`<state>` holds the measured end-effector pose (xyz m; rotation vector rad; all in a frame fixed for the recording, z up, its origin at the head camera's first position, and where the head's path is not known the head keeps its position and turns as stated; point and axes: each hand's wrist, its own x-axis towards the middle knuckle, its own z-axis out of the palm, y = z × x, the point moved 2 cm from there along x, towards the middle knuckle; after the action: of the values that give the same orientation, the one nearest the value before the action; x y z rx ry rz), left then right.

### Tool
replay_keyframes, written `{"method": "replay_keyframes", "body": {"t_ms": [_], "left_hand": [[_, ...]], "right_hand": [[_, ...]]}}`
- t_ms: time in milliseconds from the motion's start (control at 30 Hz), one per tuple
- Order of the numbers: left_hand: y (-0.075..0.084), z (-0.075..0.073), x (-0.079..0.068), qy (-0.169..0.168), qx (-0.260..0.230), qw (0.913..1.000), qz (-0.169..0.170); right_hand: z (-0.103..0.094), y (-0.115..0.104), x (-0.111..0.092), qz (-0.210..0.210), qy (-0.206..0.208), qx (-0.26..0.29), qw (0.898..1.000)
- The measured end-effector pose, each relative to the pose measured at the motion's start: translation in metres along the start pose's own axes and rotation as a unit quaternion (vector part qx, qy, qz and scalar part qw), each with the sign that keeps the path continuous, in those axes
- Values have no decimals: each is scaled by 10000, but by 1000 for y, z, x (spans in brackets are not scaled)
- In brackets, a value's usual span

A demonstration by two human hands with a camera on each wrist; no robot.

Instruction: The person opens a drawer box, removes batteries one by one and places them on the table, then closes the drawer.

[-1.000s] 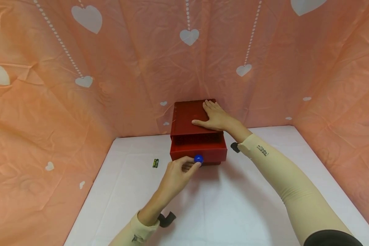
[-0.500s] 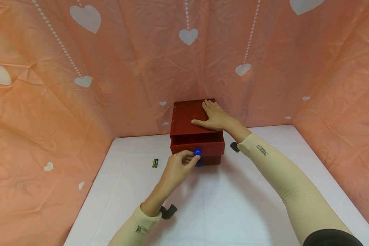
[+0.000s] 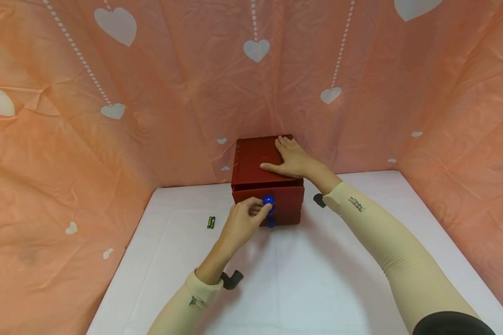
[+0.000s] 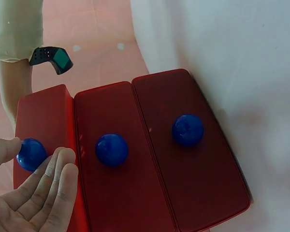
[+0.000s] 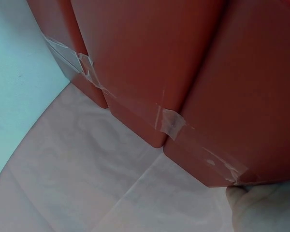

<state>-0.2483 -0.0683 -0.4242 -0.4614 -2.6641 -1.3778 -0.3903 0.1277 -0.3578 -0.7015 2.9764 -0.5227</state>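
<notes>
A red three-drawer box [image 3: 251,160] stands on the white table against the backdrop. Its top drawer [image 3: 291,197] juts out slightly, with a narrow dark gap along its upper edge. My left hand [image 3: 242,222] pinches that drawer's round blue knob [image 4: 32,154] between thumb and fingers. Beside it in the left wrist view, the middle knob [image 4: 111,150] and bottom knob [image 4: 187,130] sit on drawers pushed in. Spread flat across the box's top is my right hand [image 3: 291,159]; the right wrist view catches only part of it, at the box's edge. The drawer's inside is hidden.
Two small green-and-black batteries [image 3: 211,222] lie on the white table [image 3: 318,279] left of the box. An orange backdrop [image 3: 184,116] with white hearts rises behind and at both sides. Clear tape [image 5: 173,124] runs across the box's seams.
The top drawer has slid inward, from well out to nearly in, and my left hand has moved forward with its knob. My right hand has stayed on the box's top.
</notes>
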Motion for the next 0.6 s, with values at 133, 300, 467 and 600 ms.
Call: {"method": "replay_keyframes", "body": {"t_ms": [133, 300, 467, 600], "left_hand": [[-2, 1, 6, 62, -40, 10000, -3], [-4, 1, 12, 93, -61, 9999, -38], [-4, 2, 16, 117, -64, 9999, -83], [-4, 1, 18, 147, -48, 9999, -65]], "right_hand": [[-1, 0, 0, -19, 30, 17, 10000], [-1, 0, -2, -12, 19, 28, 10000], [-1, 0, -2, 11, 19, 14, 10000], [0, 1, -1, -1, -1, 17, 10000]]}}
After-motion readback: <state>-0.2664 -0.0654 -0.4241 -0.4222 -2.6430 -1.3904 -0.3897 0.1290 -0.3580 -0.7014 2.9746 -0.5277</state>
